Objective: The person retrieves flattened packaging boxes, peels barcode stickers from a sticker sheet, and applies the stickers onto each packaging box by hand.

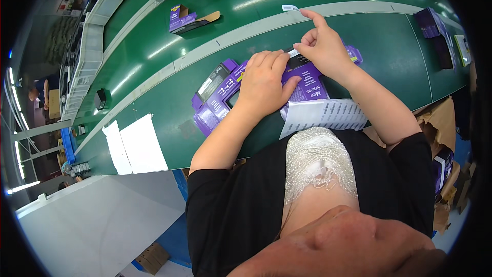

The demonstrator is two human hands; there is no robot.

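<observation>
On the green worktable, in front of my chest, lie flattened purple cartons (218,97) with clear window parts. My left hand (264,84) rests over one carton, its fingers together along the far edge and its thumb on the near side. My right hand (325,46) is raised over the carton's right part. A small white label (290,8) clings to the tip of its stretched index finger, while the other fingers are curled. Between my forearms, a white sheet of printed labels (325,115) lies against the near side of the carton. My left hand hides part of the carton.
White paper sheets (143,146) lie at the table's left. Beyond the grey rail (246,31), an open purple carton (184,20) and a small black box (100,99) stand on a green surface. Stacked purple cartons (435,36) are at the far right. Another person (41,92) is far left.
</observation>
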